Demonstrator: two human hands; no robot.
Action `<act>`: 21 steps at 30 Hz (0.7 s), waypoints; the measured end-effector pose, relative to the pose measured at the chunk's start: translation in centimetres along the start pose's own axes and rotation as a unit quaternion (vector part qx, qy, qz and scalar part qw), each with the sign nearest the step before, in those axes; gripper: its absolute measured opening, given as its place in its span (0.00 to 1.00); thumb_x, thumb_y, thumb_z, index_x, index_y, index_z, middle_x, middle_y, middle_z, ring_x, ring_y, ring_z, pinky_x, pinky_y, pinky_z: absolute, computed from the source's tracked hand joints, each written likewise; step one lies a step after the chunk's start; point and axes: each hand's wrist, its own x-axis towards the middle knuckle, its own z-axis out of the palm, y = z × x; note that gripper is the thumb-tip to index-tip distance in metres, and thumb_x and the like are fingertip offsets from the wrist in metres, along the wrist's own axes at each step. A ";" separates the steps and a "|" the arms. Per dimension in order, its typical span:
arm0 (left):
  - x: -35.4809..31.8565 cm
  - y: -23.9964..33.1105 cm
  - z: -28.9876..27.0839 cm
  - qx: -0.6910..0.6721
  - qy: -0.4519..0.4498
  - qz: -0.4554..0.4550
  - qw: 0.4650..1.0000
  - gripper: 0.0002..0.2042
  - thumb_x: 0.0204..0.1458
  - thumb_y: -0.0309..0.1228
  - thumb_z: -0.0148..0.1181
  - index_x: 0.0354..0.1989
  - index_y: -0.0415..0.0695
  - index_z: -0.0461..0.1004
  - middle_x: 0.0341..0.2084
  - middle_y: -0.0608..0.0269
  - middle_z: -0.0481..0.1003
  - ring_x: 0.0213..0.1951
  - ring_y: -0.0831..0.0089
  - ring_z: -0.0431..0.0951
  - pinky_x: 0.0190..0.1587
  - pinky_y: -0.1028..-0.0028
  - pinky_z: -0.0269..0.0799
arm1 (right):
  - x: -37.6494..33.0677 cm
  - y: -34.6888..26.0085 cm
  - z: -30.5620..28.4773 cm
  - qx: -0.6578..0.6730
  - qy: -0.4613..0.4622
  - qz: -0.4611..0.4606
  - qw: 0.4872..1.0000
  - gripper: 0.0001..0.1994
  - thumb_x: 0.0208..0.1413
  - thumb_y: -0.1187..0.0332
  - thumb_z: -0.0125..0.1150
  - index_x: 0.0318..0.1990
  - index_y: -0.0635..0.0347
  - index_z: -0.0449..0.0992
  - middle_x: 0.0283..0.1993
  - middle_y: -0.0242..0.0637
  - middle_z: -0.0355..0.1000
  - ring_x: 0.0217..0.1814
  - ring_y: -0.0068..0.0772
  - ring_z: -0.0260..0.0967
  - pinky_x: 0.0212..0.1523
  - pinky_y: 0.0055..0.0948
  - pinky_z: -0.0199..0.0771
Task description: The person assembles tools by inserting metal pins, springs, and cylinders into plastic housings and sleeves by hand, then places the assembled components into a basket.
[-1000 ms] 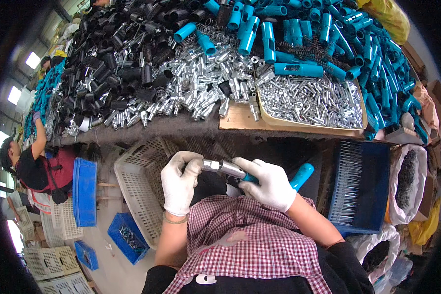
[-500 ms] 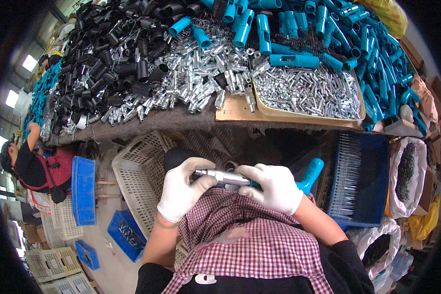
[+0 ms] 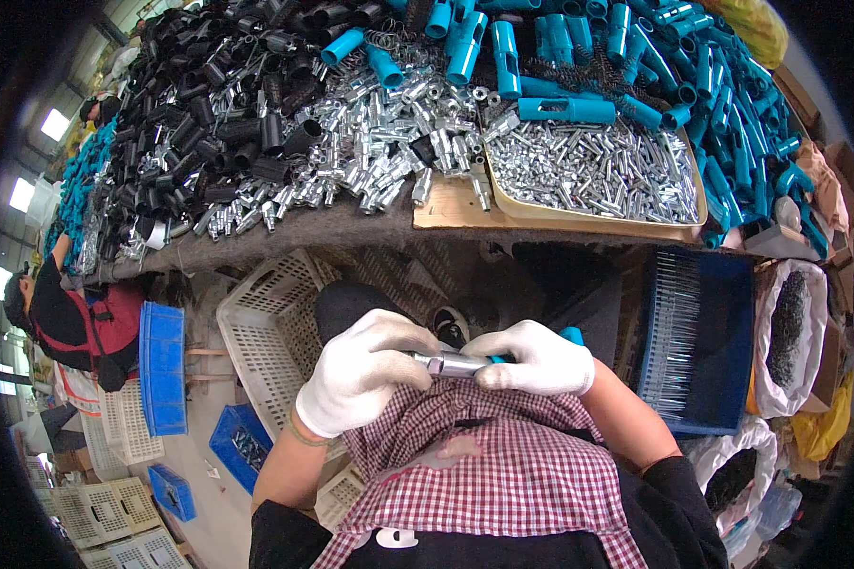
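Observation:
Both my hands wear white gloves and meet above my lap on one silver metal cylinder (image 3: 455, 365), held level. My left hand (image 3: 361, 370) is closed around its left end, which the fingers hide. My right hand (image 3: 541, 360) grips its right end between thumb and fingers. A teal handle (image 3: 572, 335) peeks out behind the right hand, and more teal shows at the fingertips. The handle seems joined to the cylinder, though the hand covers the joint.
On the bench ahead lie heaps of black sleeves (image 3: 247, 133), silver fittings (image 3: 361, 142) and teal tubes (image 3: 503, 62). A tray (image 3: 598, 223) holds small pins. A white crate (image 3: 256, 313) stands left, a blue bin (image 3: 721, 351) of rods right. Another person (image 3: 90, 322) works far left.
My left hand has shifted right and wrapped over the cylinder's left end, which showed before. The teal handle, sticking out to the right before, is now mostly behind my right hand.

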 end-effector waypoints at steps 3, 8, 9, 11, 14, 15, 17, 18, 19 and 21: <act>0.2 0.3 0.8 0.016 0.035 -0.004 0.999 0.12 0.40 0.26 0.70 0.36 0.42 0.79 0.35 0.54 0.78 0.41 0.62 0.78 0.44 0.68 0.73 | 0.1 0.1 0.1 0.000 0.011 -0.025 1.000 0.29 0.57 0.45 0.57 0.50 0.65 0.76 0.37 0.52 0.77 0.38 0.50 0.78 0.43 0.37 0.76; 0.0 2.4 0.4 -0.041 0.074 -0.309 0.947 0.21 0.42 0.36 0.73 0.43 0.38 0.76 0.37 0.54 0.78 0.41 0.67 0.78 0.44 0.70 0.73 | 0.2 -1.9 0.1 -0.134 0.061 0.016 0.989 0.27 0.57 0.46 0.57 0.49 0.63 0.77 0.39 0.53 0.77 0.39 0.49 0.78 0.43 0.38 0.76; -0.1 2.5 0.3 -0.033 0.035 -0.382 0.923 0.24 0.42 0.39 0.73 0.45 0.37 0.76 0.38 0.54 0.78 0.41 0.68 0.78 0.43 0.70 0.73 | 0.2 -2.3 0.1 -0.134 0.060 0.015 0.989 0.27 0.57 0.46 0.57 0.49 0.63 0.77 0.39 0.53 0.77 0.39 0.49 0.78 0.43 0.38 0.76; -0.6 2.0 0.8 -0.029 0.071 -0.337 0.938 0.21 0.43 0.38 0.72 0.42 0.38 0.76 0.37 0.53 0.77 0.38 0.67 0.78 0.42 0.71 0.72 | 0.2 -2.8 0.2 -0.165 0.062 0.012 0.984 0.27 0.58 0.46 0.56 0.49 0.64 0.77 0.39 0.53 0.77 0.41 0.50 0.78 0.43 0.38 0.76; -0.3 1.6 0.4 -0.046 0.031 -0.233 0.971 0.17 0.45 0.35 0.70 0.40 0.38 0.77 0.37 0.52 0.77 0.41 0.63 0.78 0.43 0.70 0.72 | 0.0 -2.1 -0.8 -0.051 0.006 -0.001 0.999 0.28 0.57 0.46 0.56 0.49 0.65 0.77 0.40 0.54 0.77 0.41 0.50 0.78 0.44 0.38 0.75; -0.2 0.9 0.3 -0.015 0.002 -0.120 0.993 0.16 0.44 0.31 0.69 0.40 0.38 0.77 0.38 0.52 0.77 0.42 0.61 0.78 0.44 0.69 0.72 | -0.1 -2.1 -0.9 -0.051 0.006 -0.002 0.999 0.28 0.57 0.46 0.56 0.49 0.65 0.77 0.40 0.54 0.77 0.41 0.50 0.78 0.44 0.38 0.75; -0.2 0.9 0.3 0.018 -0.026 -0.006 0.999 0.15 0.44 0.28 0.69 0.40 0.37 0.77 0.40 0.52 0.76 0.44 0.59 0.77 0.44 0.68 0.73 | -0.1 -2.1 -1.0 0.027 -0.042 0.020 0.999 0.29 0.57 0.45 0.56 0.50 0.66 0.77 0.40 0.54 0.77 0.43 0.50 0.77 0.45 0.37 0.75; 0.1 1.2 0.4 0.036 -0.012 -0.029 0.999 0.17 0.42 0.27 0.69 0.42 0.37 0.76 0.42 0.52 0.75 0.45 0.58 0.76 0.45 0.68 0.73 | -0.1 -1.6 -0.7 0.008 -0.017 0.001 1.000 0.29 0.57 0.44 0.55 0.49 0.64 0.77 0.38 0.54 0.77 0.40 0.51 0.77 0.43 0.39 0.75; 0.3 1.6 0.4 0.054 0.003 -0.052 0.997 0.20 0.41 0.26 0.70 0.45 0.37 0.76 0.44 0.53 0.75 0.46 0.57 0.76 0.46 0.67 0.73 | -0.1 -1.6 -0.6 0.007 -0.016 0.001 1.000 0.29 0.57 0.44 0.55 0.49 0.64 0.77 0.38 0.54 0.77 0.40 0.51 0.77 0.43 0.39 0.75; 0.7 3.7 -0.6 -0.021 0.020 -0.313 0.949 0.30 0.39 0.35 0.75 0.52 0.37 0.73 0.46 0.54 0.75 0.47 0.66 0.77 0.47 0.70 0.73 | -0.1 -1.9 -0.4 -0.097 0.048 0.009 0.994 0.28 0.57 0.43 0.56 0.48 0.62 0.78 0.34 0.53 0.77 0.36 0.52 0.77 0.39 0.40 0.75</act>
